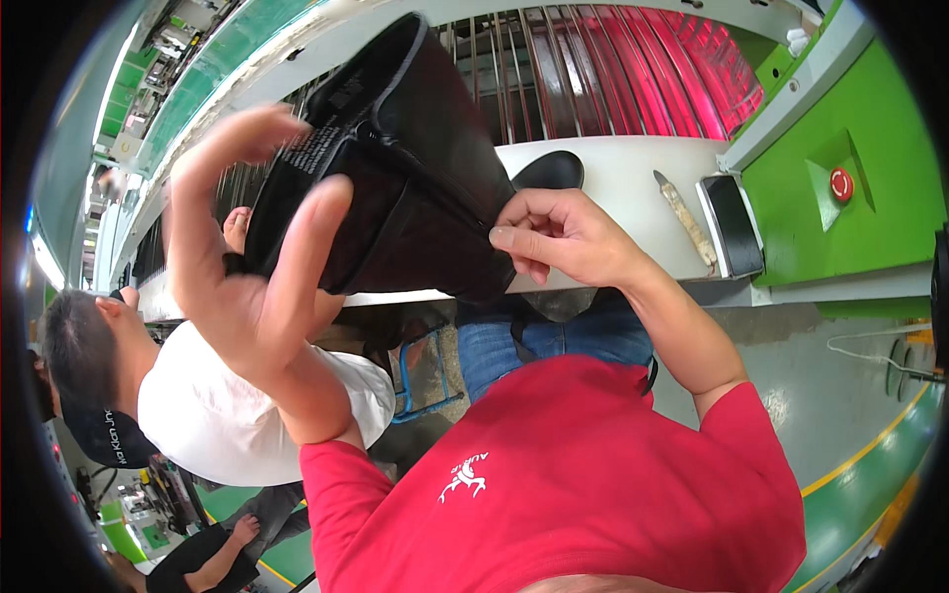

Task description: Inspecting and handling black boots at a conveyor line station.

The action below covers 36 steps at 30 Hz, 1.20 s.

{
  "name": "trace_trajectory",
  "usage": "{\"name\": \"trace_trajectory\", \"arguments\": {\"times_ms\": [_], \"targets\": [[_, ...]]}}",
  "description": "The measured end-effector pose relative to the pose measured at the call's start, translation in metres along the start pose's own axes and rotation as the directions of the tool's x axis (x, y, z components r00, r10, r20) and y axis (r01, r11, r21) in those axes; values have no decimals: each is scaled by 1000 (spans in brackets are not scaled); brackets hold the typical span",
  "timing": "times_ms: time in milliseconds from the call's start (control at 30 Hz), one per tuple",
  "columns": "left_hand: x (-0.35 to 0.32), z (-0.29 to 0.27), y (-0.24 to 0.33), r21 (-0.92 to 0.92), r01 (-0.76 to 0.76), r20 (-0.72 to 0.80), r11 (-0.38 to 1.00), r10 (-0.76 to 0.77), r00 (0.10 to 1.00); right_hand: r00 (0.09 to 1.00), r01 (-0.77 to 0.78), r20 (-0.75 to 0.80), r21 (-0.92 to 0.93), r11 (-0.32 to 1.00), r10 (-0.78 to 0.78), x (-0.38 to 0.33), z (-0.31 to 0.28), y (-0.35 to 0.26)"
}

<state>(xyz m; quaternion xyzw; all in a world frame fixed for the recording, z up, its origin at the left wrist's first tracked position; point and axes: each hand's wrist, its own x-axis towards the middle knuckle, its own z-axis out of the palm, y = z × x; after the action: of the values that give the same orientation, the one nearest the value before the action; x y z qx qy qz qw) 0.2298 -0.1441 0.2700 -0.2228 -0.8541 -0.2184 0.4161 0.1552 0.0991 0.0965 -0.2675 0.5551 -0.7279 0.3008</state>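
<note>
A tall black boot (415, 188) leans over the white ledge, its wide shaft opening toward the upper left and a seam, apparently a zipper line, running down its side. My right hand (568, 237) pinches the boot low on that line with thumb and forefinger; whatever small part sits between the fingertips is hidden. Beside the shaft's upper part, my left hand (247, 287) is raised with thumb and fingers spread, slightly blurred and gripping nothing. Pale printing shows on the shaft's inner lining. Behind the boot, a rounded black piece (551, 171) rests on the ledge.
On the white ledge (633, 153) lie a knife-like tool with a wrapped handle (685, 219) and a dark phone-like device (732, 227). Beyond runs a roller conveyor (554, 69), lit red at right. A green machine housing bears a red button (840, 185). A co-worker in white (257, 405) is close at left.
</note>
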Motion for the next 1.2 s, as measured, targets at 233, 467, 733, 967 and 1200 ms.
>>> {"name": "trace_trajectory", "arguments": {"times_ms": [233, 467, 733, 967, 1200], "targets": [[-138, 77, 3, -718, 307, -43, 625, -481, 876, 829, -17, -560, -59, 998, -19, -17, -57, 57], [-194, 152, 20, -598, 606, -20, 525, -765, 643, 789, -3, -595, -251, 968, -152, -25, -67, 93], [-160, 118, -6, -587, 606, 44, 537, -727, 685, 773, 16, -616, -215, 976, -149, -26, -66, 87], [-80, 63, -41, -795, 167, -303, 583, -621, 723, 714, 148, -677, -104, 984, -179, -30, -70, 87], [62, 8, -124, -772, 4, -488, 636, -597, 636, 756, 63, -623, -237, 969, -201, -27, -63, 94]]}}
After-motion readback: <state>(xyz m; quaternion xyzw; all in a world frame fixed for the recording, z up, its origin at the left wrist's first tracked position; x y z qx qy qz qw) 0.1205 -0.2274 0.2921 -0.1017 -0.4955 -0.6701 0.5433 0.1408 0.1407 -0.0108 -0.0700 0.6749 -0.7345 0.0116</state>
